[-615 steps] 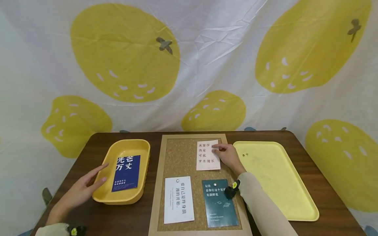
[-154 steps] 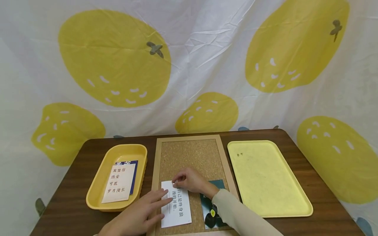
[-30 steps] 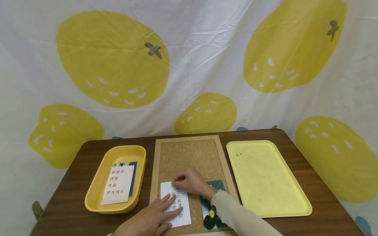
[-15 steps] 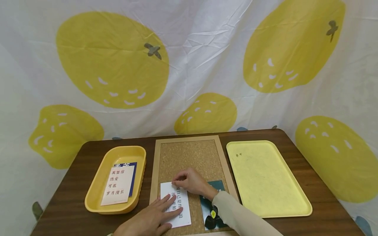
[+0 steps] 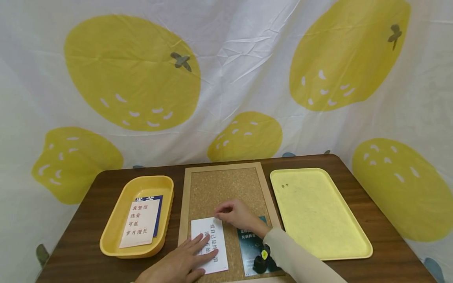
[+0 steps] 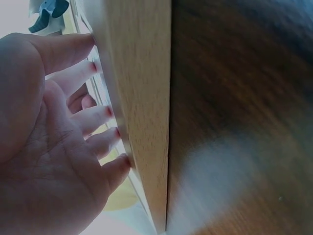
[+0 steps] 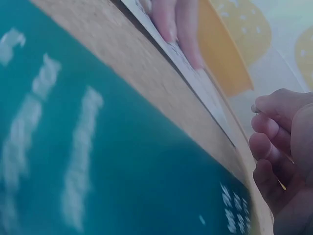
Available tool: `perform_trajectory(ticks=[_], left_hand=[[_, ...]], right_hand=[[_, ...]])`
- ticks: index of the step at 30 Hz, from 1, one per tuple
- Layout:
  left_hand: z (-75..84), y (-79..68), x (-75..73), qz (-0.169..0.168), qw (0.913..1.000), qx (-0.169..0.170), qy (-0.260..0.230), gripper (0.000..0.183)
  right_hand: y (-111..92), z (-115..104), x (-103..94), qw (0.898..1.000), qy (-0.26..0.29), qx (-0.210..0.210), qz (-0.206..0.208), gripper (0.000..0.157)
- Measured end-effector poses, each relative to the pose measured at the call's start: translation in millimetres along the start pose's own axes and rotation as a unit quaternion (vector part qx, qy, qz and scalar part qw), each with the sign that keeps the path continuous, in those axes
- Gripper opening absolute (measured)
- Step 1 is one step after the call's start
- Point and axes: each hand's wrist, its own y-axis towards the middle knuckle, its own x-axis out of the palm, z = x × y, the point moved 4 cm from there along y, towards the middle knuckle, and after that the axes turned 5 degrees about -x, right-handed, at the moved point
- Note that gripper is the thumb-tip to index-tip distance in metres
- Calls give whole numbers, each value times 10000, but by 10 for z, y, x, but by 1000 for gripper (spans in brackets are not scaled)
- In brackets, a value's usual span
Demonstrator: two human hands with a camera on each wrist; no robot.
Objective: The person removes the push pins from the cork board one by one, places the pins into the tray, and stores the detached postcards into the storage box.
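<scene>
My left hand (image 5: 180,259) lies with spread fingers on a white card (image 5: 221,257) with dark lettering, at the lower left of the corkboard (image 5: 223,188). In the left wrist view its fingertips (image 6: 116,134) press just past the board's wooden frame (image 6: 142,98). My right hand (image 5: 237,213) is over the card's upper right corner, pinching a small silvery thumbtack (image 7: 255,109) between thumb and forefinger, off the board. Under the right wrist is a teal card (image 5: 249,247) with white lettering, partly hidden by the arm.
Left of the board stands a yellow-orange bin (image 5: 115,220) holding a pinkish card (image 5: 139,226) over a dark blue card (image 5: 157,216). A pale yellow tray (image 5: 318,212) lies to the right. A lemon-print cloth (image 5: 244,137) hangs behind the dark wooden table (image 5: 81,232).
The pinkish card went from the board into the bin, onto the blue card. My left hand came onto the white card; my right hand has just drawn the thumbtack off it, slightly rightward.
</scene>
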Motion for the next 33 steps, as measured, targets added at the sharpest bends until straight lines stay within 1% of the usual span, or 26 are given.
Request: perform_trajectory(ticks=[8,10,12,16,22,25,33], left_hand=[[-17,2,15,-222,9992,-224,-256,53],[-24,-2,17,-257,9989,-256,-294,53],[-30,-8,21,-288,9986,-291,-346,53],[-37,-8,23,-277,9986,-284,-355,53],[-33,-11,15,-211,9989,-228,-360,53],[-32,-16,11,-163,9990,-189,-363,53],[-37,-19,18,-121,9990,-161,-394,53]], right_hand=[[-99,47,-283,9996,-89,37,263,14],[-125,63,-372,9991,-211,49,356,14],[-158,78,-475,9981,-366,146,481,13],[-228,145,-690,9952,-525,278,784,11],[-338,275,-1004,9900,-758,185,1174,9],[-399,365,-1140,9875,-815,337,1304,8],[-570,625,-1470,9790,-779,920,1641,11]])
